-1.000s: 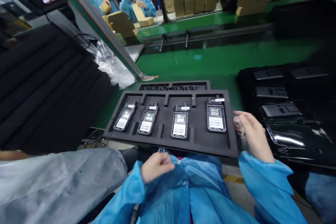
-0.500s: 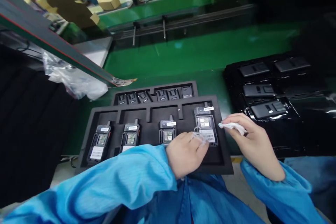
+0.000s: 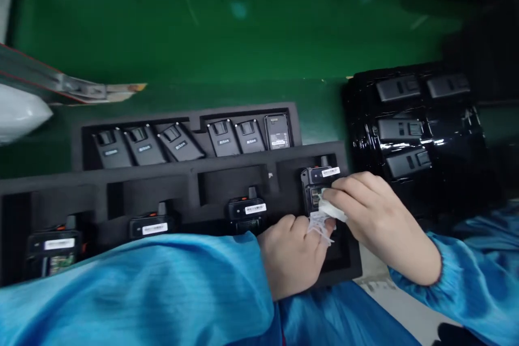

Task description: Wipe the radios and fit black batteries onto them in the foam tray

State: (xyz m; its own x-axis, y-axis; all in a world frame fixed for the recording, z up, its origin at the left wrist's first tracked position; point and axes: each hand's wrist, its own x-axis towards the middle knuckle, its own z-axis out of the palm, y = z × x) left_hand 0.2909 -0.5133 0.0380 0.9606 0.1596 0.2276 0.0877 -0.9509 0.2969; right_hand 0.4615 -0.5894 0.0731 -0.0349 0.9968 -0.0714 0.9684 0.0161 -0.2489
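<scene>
My left hand (image 3: 294,257) is closed over the lower part of the rightmost handheld radio (image 3: 312,175). Thin translucent loops (image 3: 320,227) stick out from its fingers; what they belong to is unclear. In my right hand (image 3: 377,216) a crumpled white wipe (image 3: 332,210) is pinched, and it lies against the radio's open back. This radio sits in a black foam tray (image 3: 352,259). To its left the same tray holds more radios, among them a middle radio (image 3: 245,210) and another radio (image 3: 148,227), partly hidden by my left sleeve.
Behind stands a second foam tray (image 3: 77,143) with several batteries (image 3: 223,140). On the right, a glossy black tray (image 3: 360,119) holds several black covers (image 3: 399,128). A metal post foot (image 3: 85,89) and white plastic (image 3: 20,113) are at the left on the green surface (image 3: 243,38).
My right hand has moved left and brought the wipe onto the rightmost radio. My left hand stays at that radio. The view has tilted down and come closer to the trays.
</scene>
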